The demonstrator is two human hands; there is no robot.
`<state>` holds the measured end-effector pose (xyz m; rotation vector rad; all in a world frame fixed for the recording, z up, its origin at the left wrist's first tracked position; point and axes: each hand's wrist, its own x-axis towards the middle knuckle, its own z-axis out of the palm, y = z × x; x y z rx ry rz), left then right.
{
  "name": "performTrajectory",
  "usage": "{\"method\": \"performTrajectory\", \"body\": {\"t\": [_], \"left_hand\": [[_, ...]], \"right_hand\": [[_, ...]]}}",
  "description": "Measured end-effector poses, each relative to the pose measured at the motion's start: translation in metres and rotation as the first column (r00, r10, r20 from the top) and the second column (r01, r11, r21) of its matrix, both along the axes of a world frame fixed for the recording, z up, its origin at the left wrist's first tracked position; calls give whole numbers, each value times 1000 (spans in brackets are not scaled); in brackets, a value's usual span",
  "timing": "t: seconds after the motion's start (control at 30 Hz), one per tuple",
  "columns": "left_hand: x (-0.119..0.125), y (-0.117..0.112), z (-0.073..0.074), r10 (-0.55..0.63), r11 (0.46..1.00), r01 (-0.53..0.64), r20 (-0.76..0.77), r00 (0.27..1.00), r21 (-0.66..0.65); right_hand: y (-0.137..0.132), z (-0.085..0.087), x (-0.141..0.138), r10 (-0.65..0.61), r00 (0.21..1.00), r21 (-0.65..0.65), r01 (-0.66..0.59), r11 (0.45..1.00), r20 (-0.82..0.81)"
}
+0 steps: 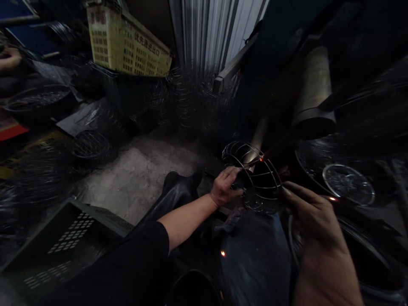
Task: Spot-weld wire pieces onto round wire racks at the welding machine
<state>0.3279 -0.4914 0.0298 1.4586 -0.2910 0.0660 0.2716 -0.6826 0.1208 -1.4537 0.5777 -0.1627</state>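
A round wire cage [266,174] of curved metal rods is held up in front of a machine, over my lap. My left hand [225,187] grips its left side, thumb and fingers closed about the wires. My right hand [310,206] pinches the rim on the right between thumb and fingers. An orange glow shows on the cage's upper wires, beside a pale metal rod [257,142] that reaches into it. Higher up stands a thick machine cylinder [314,89]. Bright sparks fly near my right hand and over the dark apron [256,255].
A green crate [66,250] sits at lower left, and a yellow crate [130,42] stands at the back. Stacks of wire parts [183,97] line the wall. Round wire pieces [349,185] lie at right. Another person's hand [11,58] shows at far left.
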Motion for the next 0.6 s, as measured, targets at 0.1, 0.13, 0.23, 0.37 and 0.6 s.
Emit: {"method": "performTrajectory", "body": {"t": [0.1, 0.13, 0.23, 0.37, 0.6], "left_hand": [[-2, -2, 3, 18, 999, -21, -56, 998, -49], [-3, -2, 6, 26, 997, -32, -82, 996, -74], [-1, -1, 14, 66, 988, -84, -135, 989, -131], [2, 0, 17, 77, 987, -92, -116, 990, -129], [-2, -6, 14, 47, 998, -49, -37, 998, -49]], "right_hand": [[-2, -1, -4, -12, 1000, -25, 12, 1000, 13], [-1, -1, -2, -13, 999, -38, 15, 999, 46], [5, 0, 10, 1, 989, -101, 14, 995, 151], [11, 10, 22, 15, 988, -96, -1, 995, 153], [-8, 15, -8, 116, 992, -91, -121, 988, -56]]}}
